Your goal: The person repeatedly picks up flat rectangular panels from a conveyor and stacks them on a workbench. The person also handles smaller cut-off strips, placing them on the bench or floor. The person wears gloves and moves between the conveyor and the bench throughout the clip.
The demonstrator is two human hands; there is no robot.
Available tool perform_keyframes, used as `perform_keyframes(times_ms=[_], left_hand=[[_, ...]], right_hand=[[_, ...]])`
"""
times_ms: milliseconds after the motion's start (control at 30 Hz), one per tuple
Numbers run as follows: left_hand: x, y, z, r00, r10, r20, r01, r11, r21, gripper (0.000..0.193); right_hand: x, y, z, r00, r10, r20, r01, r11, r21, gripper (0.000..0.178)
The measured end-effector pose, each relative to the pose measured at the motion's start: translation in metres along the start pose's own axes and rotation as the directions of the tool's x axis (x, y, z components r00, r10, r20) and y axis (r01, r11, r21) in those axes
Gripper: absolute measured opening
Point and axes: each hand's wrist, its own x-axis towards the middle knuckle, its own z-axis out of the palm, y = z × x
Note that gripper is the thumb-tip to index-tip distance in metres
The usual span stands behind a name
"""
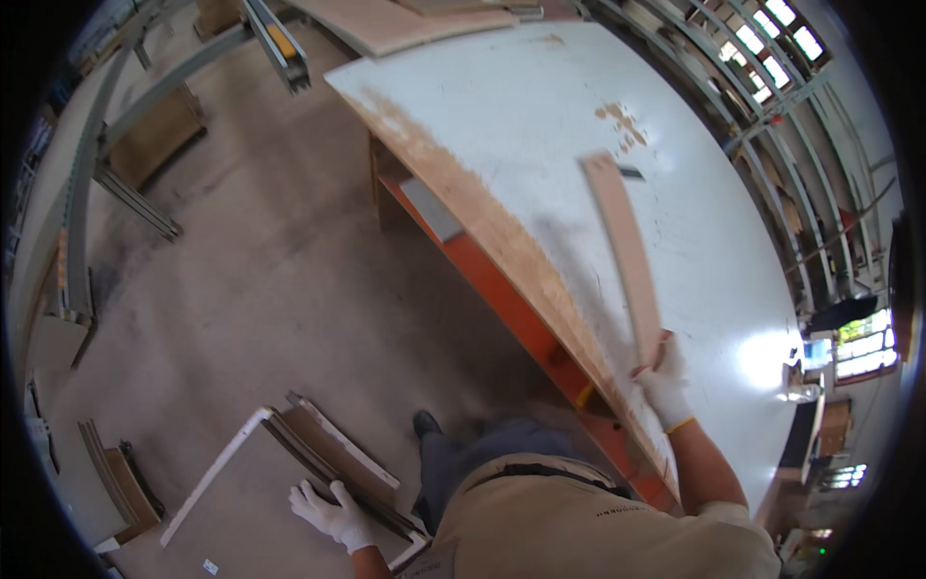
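My right hand [666, 391], in a white glove with bare fingertips, grips the near end of a long narrow wooden strip [625, 246]. The strip points away from me over the white worktable [521, 106]; whether it touches the surface I cannot tell. A small dark flat piece [630, 173] lies beside its far end. At the lower left, my left hand [333, 513], also gloved, has its fingers spread at the edge of a large grey panel [251, 492]. Nothing is held in it. Whether it rests on the panel is unclear.
The table's worn wooden edge [502, 256] runs diagonally above an orange shelf [511, 314]. Boards [395, 24] lie at its far end. A metal rail frame [174, 77] stands left across the brown floor [289, 261]. Racks [781, 164] line the right, and more panels [116, 482] stand lower left.
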Motion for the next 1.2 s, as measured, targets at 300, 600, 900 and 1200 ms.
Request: perform_keyframes(times_ms=[300,600,900,1200], left_hand=[[0.152,0.140,-0.023,0.931,0.297,-0.212,-0.341,0.914,-0.219,0.052],[0.290,0.373,-0.066,0.638,0.727,-0.256,-0.769,0.620,-0.155,0.055],[0.409,0.603,0.001,0.437,0.879,-0.191,-0.895,0.403,-0.193,0.057],[0.565,0.773,0.060,0.458,0.881,0.121,-0.876,0.470,-0.105,0.081]], right_hand=[[0.069,0.063,-0.048,0.893,-0.010,-0.450,-0.312,0.708,-0.634,0.055],[0.115,-0.011,0.059,0.961,-0.218,-0.170,0.099,0.844,-0.527,0.058],[0.125,-0.025,0.056,0.952,-0.134,-0.275,-0.019,0.870,-0.493,0.055],[0.214,-0.094,0.120,0.938,-0.108,-0.329,-0.021,0.930,-0.367,0.050]])
